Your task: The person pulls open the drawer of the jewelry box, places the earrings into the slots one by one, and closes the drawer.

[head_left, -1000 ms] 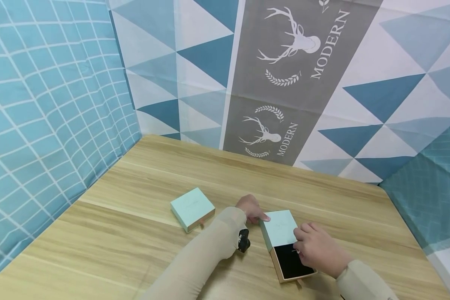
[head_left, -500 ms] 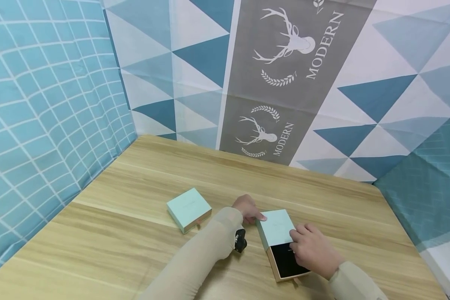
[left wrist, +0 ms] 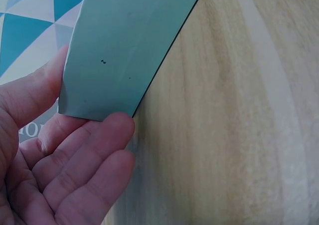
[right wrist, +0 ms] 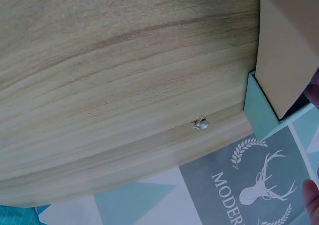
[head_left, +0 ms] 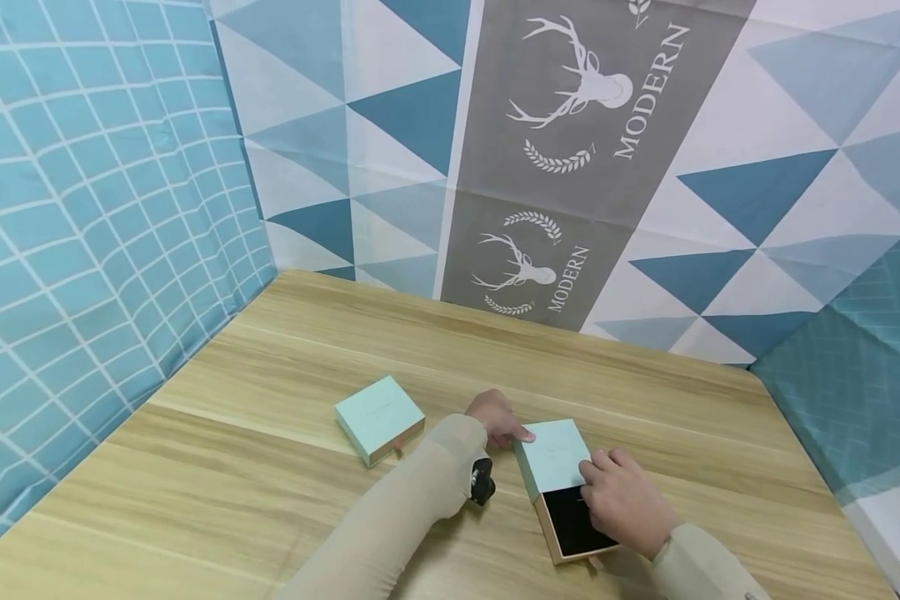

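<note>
A mint-green drawer-style box [head_left: 551, 454] lies right of centre, its drawer [head_left: 549, 527] pulled partway toward me and lined in black. My left hand [head_left: 491, 417] grips the box's far left corner, thumb on top; in the left wrist view its fingers curl against the mint cover [left wrist: 119, 50]. Over the drawer, my right hand [head_left: 628, 504] has its fingers curled down at the black lining, pinching a small silvery earring [head_left: 579, 499] that is mostly hidden. Another small silvery earring [right wrist: 201, 123] lies on the table in the right wrist view.
A second mint box [head_left: 380, 417], closed, sits to the left on the wooden table [head_left: 285, 450]. Patterned cloth [head_left: 390, 150] hangs behind the table's back edge, and blue grid cloth [head_left: 82, 208] lines the left side.
My right fingers have moved slightly lower at the drawer, and less of the silvery earring shows now. The left hand keeps its grip on the box; the head view has shifted slightly.
</note>
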A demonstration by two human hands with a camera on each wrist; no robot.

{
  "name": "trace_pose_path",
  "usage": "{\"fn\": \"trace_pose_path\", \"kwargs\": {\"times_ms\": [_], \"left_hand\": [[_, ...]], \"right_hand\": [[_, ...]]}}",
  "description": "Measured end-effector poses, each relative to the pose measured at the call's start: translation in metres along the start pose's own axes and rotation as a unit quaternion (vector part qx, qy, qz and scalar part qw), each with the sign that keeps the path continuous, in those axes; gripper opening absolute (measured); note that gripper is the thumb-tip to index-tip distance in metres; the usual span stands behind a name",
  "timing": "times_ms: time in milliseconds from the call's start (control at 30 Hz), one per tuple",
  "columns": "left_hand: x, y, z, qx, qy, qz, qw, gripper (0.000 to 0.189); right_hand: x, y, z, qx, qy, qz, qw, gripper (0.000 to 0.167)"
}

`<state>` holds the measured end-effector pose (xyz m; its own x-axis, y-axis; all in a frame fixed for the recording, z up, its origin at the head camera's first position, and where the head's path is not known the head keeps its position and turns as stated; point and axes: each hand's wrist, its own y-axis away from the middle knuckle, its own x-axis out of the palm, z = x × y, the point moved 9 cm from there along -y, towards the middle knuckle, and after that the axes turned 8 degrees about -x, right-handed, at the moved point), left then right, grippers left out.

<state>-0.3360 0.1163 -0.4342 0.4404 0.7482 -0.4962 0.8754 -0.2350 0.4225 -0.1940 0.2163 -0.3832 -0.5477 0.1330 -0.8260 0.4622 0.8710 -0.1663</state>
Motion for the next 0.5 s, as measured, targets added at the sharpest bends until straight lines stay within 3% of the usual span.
{"fn": "trace_pose_path", "kwargs": {"times_ms": [500], "left_hand": [[-0.0012,0.0016,0.0,-0.005,0.001,-0.004,1.0,0.048]], "right_hand": [[0.0016,-0.0048,0.0037,-0.012,0.012,0.003,0.9998,0.018]]}}
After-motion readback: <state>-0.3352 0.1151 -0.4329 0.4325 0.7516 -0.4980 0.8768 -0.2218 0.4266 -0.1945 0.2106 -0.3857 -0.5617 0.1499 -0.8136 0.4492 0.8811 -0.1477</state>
